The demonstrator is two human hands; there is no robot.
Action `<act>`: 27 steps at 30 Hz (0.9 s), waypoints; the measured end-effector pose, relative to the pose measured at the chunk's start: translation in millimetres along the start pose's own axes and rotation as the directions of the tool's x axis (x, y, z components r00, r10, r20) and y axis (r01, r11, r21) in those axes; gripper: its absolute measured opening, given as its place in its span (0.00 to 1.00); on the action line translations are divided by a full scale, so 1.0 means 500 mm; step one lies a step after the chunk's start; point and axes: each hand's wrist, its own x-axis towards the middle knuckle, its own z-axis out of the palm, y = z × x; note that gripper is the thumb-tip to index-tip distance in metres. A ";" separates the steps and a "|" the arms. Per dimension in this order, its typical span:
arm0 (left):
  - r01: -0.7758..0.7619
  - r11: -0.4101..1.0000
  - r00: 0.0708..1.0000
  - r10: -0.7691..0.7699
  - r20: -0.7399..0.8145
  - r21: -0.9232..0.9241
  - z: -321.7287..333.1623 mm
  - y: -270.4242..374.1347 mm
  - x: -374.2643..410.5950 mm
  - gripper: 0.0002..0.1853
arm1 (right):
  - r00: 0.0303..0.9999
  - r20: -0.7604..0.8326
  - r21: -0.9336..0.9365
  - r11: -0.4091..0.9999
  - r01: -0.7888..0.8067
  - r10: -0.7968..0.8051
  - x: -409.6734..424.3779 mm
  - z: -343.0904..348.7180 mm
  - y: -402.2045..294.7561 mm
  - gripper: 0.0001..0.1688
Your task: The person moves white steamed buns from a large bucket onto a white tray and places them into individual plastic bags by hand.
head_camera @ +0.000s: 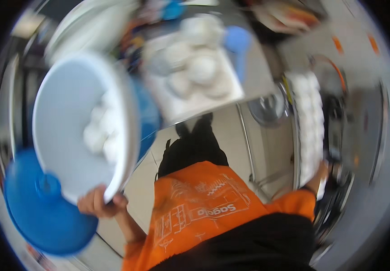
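My left hand (102, 203) grips the near rim of a large white basin (56, 128), fingers outside and thumb over the edge. The basin is tipped towards me, with several white rounded lumps (96, 135) against its right side. At the right, my right hand (320, 172) is blurred at the near end of a long tray (296, 135). White rounded pieces (308, 118) fill that tray in rows. Whether the fingers close on the tray is not clear. Ahead, more white rounded pieces (203, 69) are heaped on a white board or shallow tray (178, 110).
A round blue lid (52, 227) with a knob lies below the basin. Blue plastic (147, 111) shows behind it. A light-blue ladle or scoop (238, 40) rests beside the heap on the table (261, 81). A metal pot or bowl (267, 108) sits lower, near the tray.
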 end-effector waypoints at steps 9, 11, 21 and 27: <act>0.051 0.997 0.998 -0.048 0.045 -0.060 -0.033 -0.005 -0.008 0.14 | 0.961 0.206 0.773 0.633 -0.044 -0.185 0.048 -0.124 -0.055 0.30; 0.068 0.996 0.998 -0.067 0.007 -0.061 -0.024 0.015 -0.018 0.13 | 0.864 0.318 0.938 0.265 -0.225 -0.391 -0.003 -0.196 -0.111 0.27; 0.016 0.997 0.999 -0.019 -0.039 -0.075 0.006 0.041 0.005 0.14 | -0.198 -0.337 0.929 -0.291 -0.230 -0.920 -0.649 -0.826 -0.432 0.47; 0.046 0.995 0.997 -0.051 -0.065 -0.083 -0.017 0.023 0.016 0.12 | -0.820 -0.552 0.243 -0.970 0.013 -0.149 -1.153 -1.007 -0.429 0.29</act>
